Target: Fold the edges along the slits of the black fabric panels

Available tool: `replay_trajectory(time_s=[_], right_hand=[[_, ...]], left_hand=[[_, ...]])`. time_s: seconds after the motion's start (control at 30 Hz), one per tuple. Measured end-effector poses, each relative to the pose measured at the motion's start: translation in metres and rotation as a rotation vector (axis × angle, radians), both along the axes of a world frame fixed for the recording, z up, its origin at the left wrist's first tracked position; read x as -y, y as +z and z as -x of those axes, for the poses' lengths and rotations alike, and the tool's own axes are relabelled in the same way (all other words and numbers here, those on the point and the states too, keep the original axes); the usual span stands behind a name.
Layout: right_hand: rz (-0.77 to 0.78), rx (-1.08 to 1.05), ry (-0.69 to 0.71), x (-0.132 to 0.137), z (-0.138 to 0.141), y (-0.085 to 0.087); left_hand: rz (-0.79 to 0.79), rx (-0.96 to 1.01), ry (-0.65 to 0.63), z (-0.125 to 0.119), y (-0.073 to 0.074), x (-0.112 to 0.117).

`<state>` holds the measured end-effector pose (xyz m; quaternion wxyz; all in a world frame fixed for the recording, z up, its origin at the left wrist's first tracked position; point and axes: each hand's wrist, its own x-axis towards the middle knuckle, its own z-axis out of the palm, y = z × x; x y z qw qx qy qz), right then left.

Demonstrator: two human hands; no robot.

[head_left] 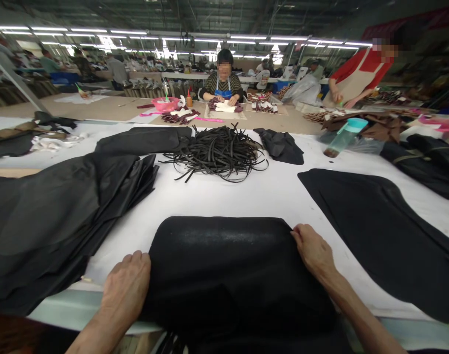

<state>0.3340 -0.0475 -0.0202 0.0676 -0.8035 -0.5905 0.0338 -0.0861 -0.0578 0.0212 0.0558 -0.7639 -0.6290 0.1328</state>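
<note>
A large black sheet, like leather (224, 265), lies over the table's near edge in front of me and hangs down toward my lap. My left hand (130, 280) grips its left edge, fingers curled and partly hidden behind the sheet. At the upper right corner my right hand (313, 248) pinches the edge between thumb and fingers. Past the sheet sits a tangled heap of thin black strips (222, 150). Stacked black pieces (62, 206) spread out on the left, and another flat black stack (386, 226) lies on the right.
A folded black piece (143, 140) and a crumpled one (281, 145) flank the strips. A bottle with a turquoise lid (344, 137) leans at the right. Across the table (224, 196) one person (224, 83) works seated; another in a red top (364, 73) stands at the right.
</note>
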Motion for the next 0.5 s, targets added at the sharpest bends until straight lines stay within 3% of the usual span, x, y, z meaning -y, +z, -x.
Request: replay_trajectory(time_s=[0.17,0.27,0.3,0.37,0.43,0.5], right_hand=[[0.001,0.020,0.014,-0.003,-0.004,0.004],[-0.029,0.059,-0.022,0.007,-0.003,0.019],[-0.062,0.084,-0.044,0.014,0.001,0.026],[-0.143,0.075,-0.008,0.032,0.016,0.044],[-0.142,-0.124,0.236,0.056,0.042,0.061],[0.109,-0.455,0.524,0.079,0.073,0.072]], left_hand=[[0.008,-0.011,0.024,0.005,0.006,0.007],[-0.118,0.034,-0.003,0.001,0.014,0.010],[-0.158,0.090,-0.066,-0.003,0.017,0.012],[-0.171,0.259,-0.311,-0.014,0.018,0.018],[-0.092,0.425,-0.622,-0.027,0.009,0.027],[-0.043,0.514,-0.818,-0.037,-0.010,0.039]])
